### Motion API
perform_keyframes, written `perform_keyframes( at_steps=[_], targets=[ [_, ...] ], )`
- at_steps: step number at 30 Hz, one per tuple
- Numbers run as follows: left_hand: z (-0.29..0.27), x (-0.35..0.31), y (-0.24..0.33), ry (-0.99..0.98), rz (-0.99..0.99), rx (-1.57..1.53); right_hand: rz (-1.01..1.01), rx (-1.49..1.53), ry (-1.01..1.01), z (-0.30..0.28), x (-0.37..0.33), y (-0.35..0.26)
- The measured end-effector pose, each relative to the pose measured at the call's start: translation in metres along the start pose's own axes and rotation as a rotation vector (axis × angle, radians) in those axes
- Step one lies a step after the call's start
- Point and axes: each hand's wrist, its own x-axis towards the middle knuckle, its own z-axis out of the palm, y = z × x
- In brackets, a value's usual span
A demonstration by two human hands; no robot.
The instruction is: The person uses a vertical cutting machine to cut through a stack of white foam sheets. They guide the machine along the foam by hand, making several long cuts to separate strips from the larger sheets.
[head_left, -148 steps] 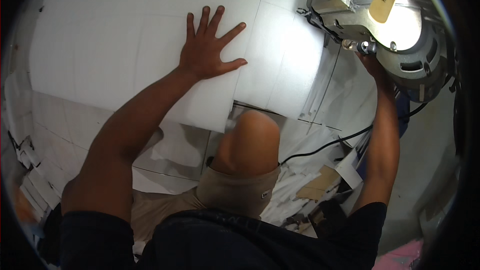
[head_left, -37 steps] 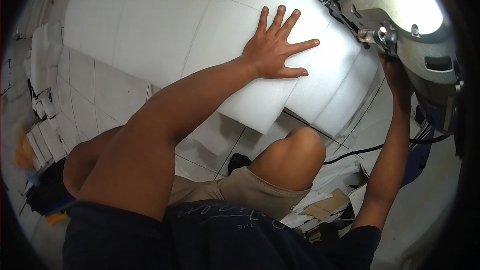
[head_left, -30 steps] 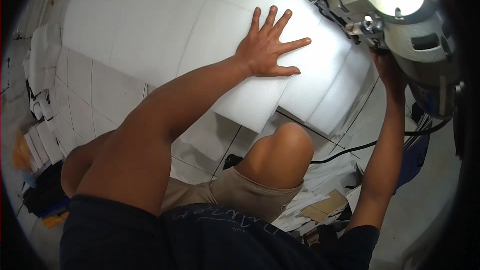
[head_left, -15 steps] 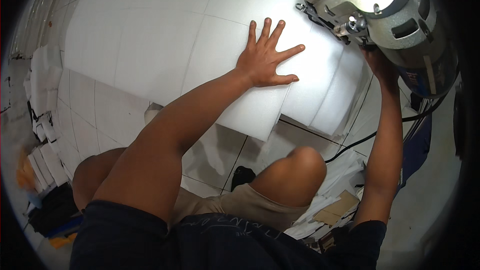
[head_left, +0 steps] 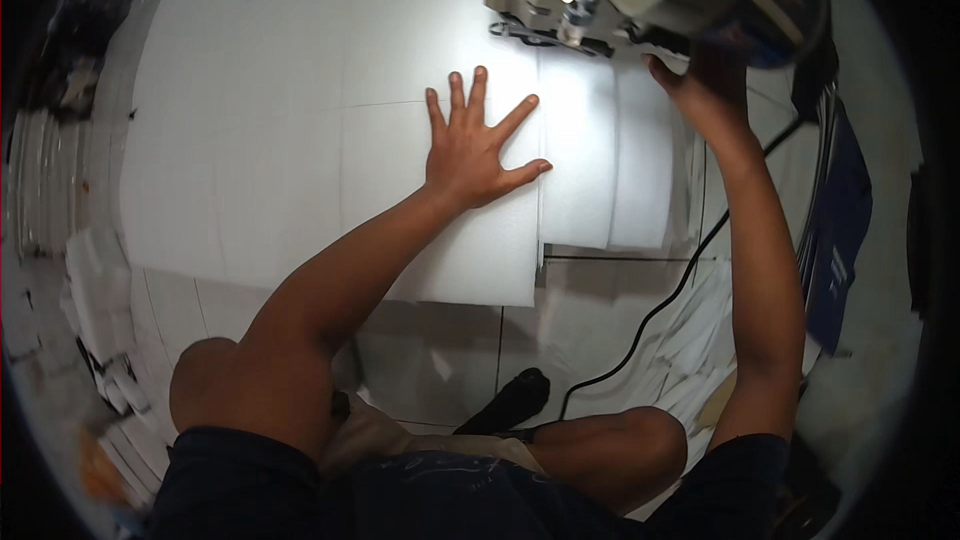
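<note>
My left hand [head_left: 472, 148] lies flat with its fingers spread on a stack of thin white sheets [head_left: 270, 140], pressing near the straight edge on its right side. Faint lines cross the top sheet. At the upper right, my right hand [head_left: 715, 100] grips an electric cutting machine [head_left: 650, 5] from behind; most of its fingers are hidden under the motor housing. The machine has a rounded grey motor, metal fittings at its front and a light shining on the sheets. Its blade cannot be made out. Narrower white strips [head_left: 580, 170] lie right of the edge.
A black power cord [head_left: 660, 312] curves from the machine across the tiled floor [head_left: 430, 355] towards my legs. White scraps [head_left: 690, 340] lie by my right forearm. A dark blue sheet [head_left: 838, 230] stands at the right. More white bundles [head_left: 98, 285] are piled on the left.
In the picture, the machine and my right hand have shifted left and up. My left hand stays spread on the sheets. The whole view has turned, and my knee sits lower.
</note>
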Motion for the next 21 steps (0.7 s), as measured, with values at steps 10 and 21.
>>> perform_keyframes(
  at_steps=[10, 21],
  targets=[
    [-0.014, 0.007, 0.007, -0.003, 0.004, 0.065, 0.830, 1.070, -0.461, -0.014, -0.207, -0.014],
    [-0.021, -0.003, 0.010, -0.067, 0.002, 0.027, 0.780, 1.511, -0.851, 0.027, -0.192, -0.012]
  ],
)
